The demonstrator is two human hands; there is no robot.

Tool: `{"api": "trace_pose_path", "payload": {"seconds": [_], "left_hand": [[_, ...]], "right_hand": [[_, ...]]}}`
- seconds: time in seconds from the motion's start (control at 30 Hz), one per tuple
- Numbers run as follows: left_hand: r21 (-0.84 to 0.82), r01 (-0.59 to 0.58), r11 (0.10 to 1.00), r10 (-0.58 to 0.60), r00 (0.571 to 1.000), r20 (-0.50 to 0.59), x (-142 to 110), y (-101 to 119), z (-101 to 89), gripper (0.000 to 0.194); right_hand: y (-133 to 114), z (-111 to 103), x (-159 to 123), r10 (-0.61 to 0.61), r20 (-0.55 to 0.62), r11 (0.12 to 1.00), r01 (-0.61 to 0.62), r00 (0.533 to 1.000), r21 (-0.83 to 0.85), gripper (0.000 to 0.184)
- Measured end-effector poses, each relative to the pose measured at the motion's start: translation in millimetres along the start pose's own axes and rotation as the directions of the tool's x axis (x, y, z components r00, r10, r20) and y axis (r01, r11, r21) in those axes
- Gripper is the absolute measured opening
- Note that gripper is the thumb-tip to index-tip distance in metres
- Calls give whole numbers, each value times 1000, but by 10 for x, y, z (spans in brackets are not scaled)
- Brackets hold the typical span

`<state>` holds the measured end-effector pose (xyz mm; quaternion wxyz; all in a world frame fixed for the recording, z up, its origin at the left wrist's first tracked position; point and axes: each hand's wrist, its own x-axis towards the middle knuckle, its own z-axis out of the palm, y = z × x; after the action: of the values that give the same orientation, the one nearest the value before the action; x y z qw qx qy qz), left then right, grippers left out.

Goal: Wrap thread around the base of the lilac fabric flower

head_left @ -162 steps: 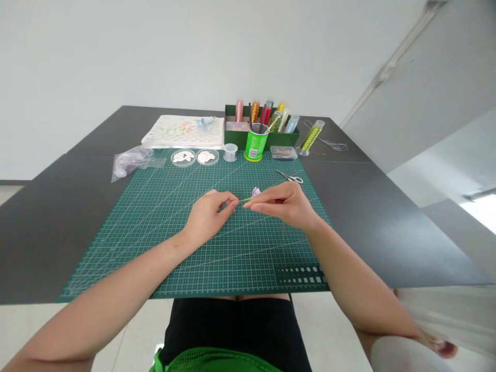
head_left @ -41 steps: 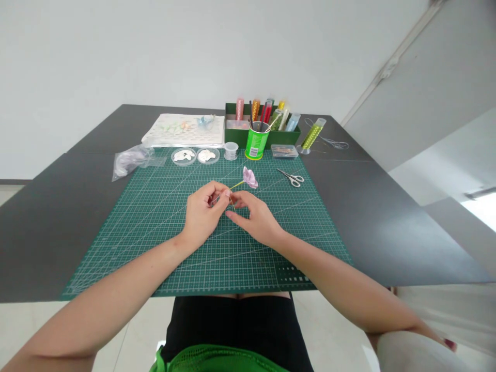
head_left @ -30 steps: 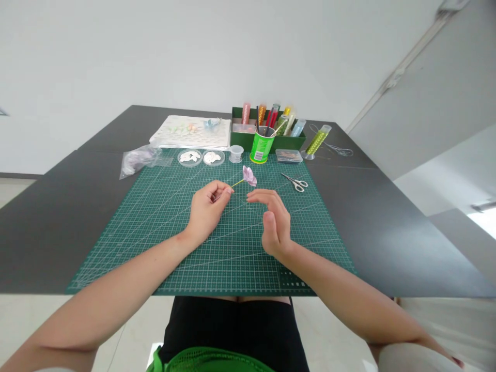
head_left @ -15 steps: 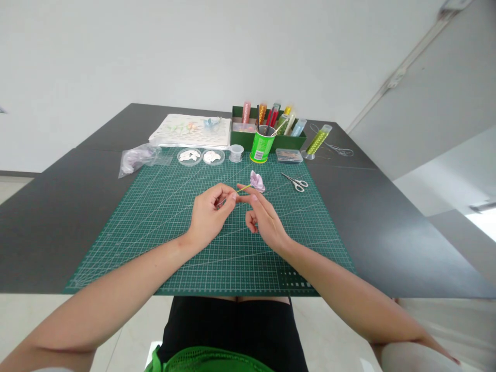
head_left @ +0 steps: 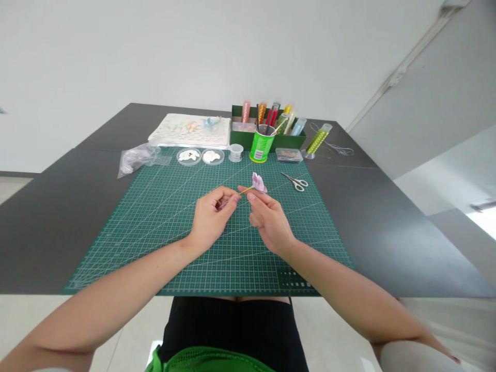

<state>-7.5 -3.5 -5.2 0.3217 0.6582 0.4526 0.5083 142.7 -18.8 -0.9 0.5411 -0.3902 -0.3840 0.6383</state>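
Observation:
A pale lilac artificial flower (head_left: 259, 183) on a thin yellow-green stem is held just above the green cutting mat (head_left: 163, 206). My left hand (head_left: 214, 211) pinches the lower part of the stem between thumb and fingers, with the tail of the stem running into the palm. Close under the blossom, my right hand (head_left: 271, 219) has its index finger along the stem and its thumb against it, the other fingers curled in. The exact contact of the right thumb is hard to make out.
Small scissors (head_left: 295, 182) lie on the mat to the right. Behind are dishes of white pieces (head_left: 188, 156), a lidded small jar (head_left: 235, 153), a green can of tools (head_left: 262, 143), a flat clear box (head_left: 289, 155), a green box of tubes (head_left: 242, 139), and a plastic bag (head_left: 135, 159).
The flower has shifted slightly right and turned. My right thumb and fingers have drawn in closer to the stem, with the lower fingers now curled tighter. My left hand keeps its pinch.

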Motion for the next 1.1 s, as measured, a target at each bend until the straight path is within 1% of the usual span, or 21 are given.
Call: {"api": "trace_pose_path", "payload": {"seconds": [0.1,0.2,0.3,0.47,0.6,0.77,0.83,0.93,1.1], "left_hand": [[-5,6,1000,-6,1000,25,-7,11,-5,19],[-21,30,999,-28,997,72,-15,30,-17,18],[-109,78,991,-62,987,148,-19,46,-27,17],[-270,208,940,-139,957,253,18,37,-39,26],[-326,295,898,-196,932,304,57,12,-48,27],[-360,372,856,-236,899,368,82,1,-57,26],[-390,392,833,-247,895,370,92,0,-60,28],[-427,395,813,-258,902,345,107,-2,-65,31],[-385,362,849,-221,905,363,112,-12,-78,29]], "right_hand": [[3,-14,26,26,-40,1000,-26,999,15,27],[-7,-39,46,16,-58,1000,-16,998,-2,25],[-34,-62,51,-20,-61,999,18,998,-34,24],[-73,-85,57,-51,-48,997,48,998,-61,24],[-86,-89,64,-45,-48,997,42,998,-68,23],[-93,-93,59,-55,-38,996,52,998,-76,23],[-96,-97,57,-58,-25,995,56,998,-83,23],[-99,-101,56,-65,-11,994,64,998,-84,23],[-93,-105,63,-60,-12,994,58,998,-93,23]]}}
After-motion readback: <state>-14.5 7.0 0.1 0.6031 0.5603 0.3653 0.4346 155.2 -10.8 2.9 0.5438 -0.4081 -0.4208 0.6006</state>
